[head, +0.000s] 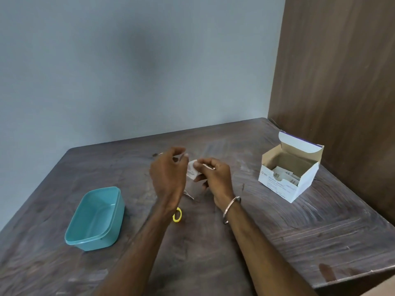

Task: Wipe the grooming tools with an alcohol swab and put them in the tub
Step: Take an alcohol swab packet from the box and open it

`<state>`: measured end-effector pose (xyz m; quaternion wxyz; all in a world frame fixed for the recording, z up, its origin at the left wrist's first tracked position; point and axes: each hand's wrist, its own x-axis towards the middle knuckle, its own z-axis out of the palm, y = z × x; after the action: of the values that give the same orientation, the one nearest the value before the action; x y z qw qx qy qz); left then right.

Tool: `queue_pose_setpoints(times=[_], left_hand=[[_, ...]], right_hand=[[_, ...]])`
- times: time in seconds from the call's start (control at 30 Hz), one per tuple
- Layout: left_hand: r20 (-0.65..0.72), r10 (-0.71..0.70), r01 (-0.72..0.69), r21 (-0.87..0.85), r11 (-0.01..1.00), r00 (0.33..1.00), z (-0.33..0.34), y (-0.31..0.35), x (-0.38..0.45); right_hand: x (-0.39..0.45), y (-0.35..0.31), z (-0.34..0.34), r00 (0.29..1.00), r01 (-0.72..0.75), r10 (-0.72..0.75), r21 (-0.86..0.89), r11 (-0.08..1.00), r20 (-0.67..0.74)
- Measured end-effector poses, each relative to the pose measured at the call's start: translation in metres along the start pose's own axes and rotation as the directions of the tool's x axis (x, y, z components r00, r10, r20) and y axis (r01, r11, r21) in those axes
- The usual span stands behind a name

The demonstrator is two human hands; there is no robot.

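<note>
Head view: both hands were raised over the dark wooden bench [277,231]. Right hand [215,178] pinched a small white swab packet [192,170] between thumb and fingers; left hand [168,174] had fingers curled at the packet's edge, grip unclear. Yellow-handled scissors [177,214] lay on the bench under the left wrist. Teal tub [96,218] sat left, open swab box [290,167] right

a dark wooden table [277,242] with a worn, streaked top meets a plain grey wall [128,60] behind. a brown wood-grain panel [342,71] rises along the right side.
</note>
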<state>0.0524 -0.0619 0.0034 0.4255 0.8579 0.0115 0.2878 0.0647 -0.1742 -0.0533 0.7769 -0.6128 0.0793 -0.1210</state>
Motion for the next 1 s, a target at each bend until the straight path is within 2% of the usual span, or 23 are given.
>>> queue_pose_setpoints(times=[0.07, 0.17, 0.3, 0.5, 0.7, 0.8, 0.9, 1.0], left_hand=[[0.035, -0.042, 0.042, -0.003, 0.999, 0.999, -0.002, -0.016, 0.000], [0.167, -0.116, 0.130, -0.075, 0.989, 0.979, -0.001, -0.035, -0.002], [0.297, -0.162, 0.258, -0.320, 0.912, 0.941, 0.000, -0.047, -0.006], [0.296, -0.108, 0.238, -0.446, 0.863, 0.949, -0.005, -0.053, -0.010], [0.342, -0.047, 0.202, -0.433, 0.879, 0.938, -0.011, -0.061, -0.005], [0.362, -0.076, 0.243, -0.441, 0.864, 0.929, -0.010, -0.065, -0.003], [0.359, -0.111, 0.269, -0.428, 0.863, 0.927, -0.008, -0.069, -0.001], [0.344, -0.145, 0.292, -0.427, 0.856, 0.928, -0.007, -0.072, 0.001]], right_hand=[[-0.002, -0.001, 0.002, 1.000, -0.007, 0.007, 0.009, 1.000, 0.002], [-0.004, -0.004, 0.006, 1.000, -0.006, 0.006, 0.034, 0.999, -0.004], [-0.007, -0.004, 0.009, 0.998, -0.006, 0.006, 0.008, 1.000, 0.061], [-0.011, -0.006, 0.011, 0.988, 0.074, -0.052, -0.150, 0.986, 0.144], [-0.010, -0.005, 0.013, 0.985, 0.129, -0.100, -0.210, 0.969, 0.144], [-0.008, 0.000, 0.012, 0.982, 0.160, -0.129, -0.249, 0.955, 0.137], [-0.006, 0.001, 0.010, 0.985, 0.153, -0.131, -0.213, 0.965, 0.112], [-0.005, -0.002, 0.009, 0.988, 0.136, -0.127, -0.107, 0.985, 0.087]])
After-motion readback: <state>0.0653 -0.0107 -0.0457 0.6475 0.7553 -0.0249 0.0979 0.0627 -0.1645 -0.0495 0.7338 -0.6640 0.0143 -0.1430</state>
